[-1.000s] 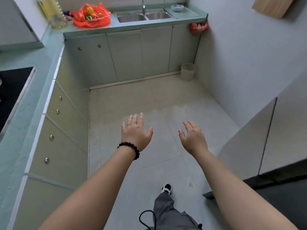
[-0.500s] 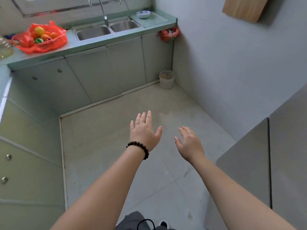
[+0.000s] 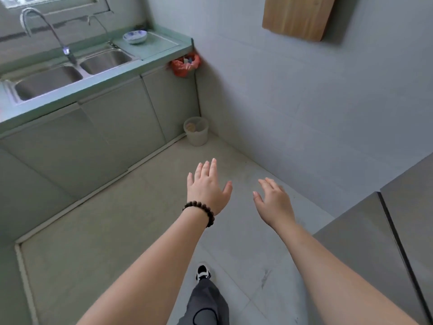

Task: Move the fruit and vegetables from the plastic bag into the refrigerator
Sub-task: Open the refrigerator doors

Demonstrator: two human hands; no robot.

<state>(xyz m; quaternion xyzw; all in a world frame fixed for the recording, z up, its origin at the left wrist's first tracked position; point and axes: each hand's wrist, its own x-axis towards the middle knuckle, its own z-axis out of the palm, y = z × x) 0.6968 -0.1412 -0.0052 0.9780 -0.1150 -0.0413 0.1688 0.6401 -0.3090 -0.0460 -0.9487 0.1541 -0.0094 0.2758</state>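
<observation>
Left hand (image 3: pixel 207 187), right hand (image 3: pixel 274 202): both spread open, empty, held over the floor. Fridge (image 3: pixel 375 242): near right, door closed, closest to right hand. Bag of produce: out of view.

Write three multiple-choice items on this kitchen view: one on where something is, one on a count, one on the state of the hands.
1. Where is the small bowl?
A. in the sink
B. on the counter right of the sink
C. on the floor

2. How many basins does the sink have?
A. one
B. two
C. three

3. How are the two hands?
A. both open and empty
B. both gripping a bag
C. one holding a fruit

Answers:
1 B, it sits on the green counter past the right basin.
2 B, two steel basins lie side by side.
3 A, the left hand and right hand have spread fingers over the floor.
</observation>
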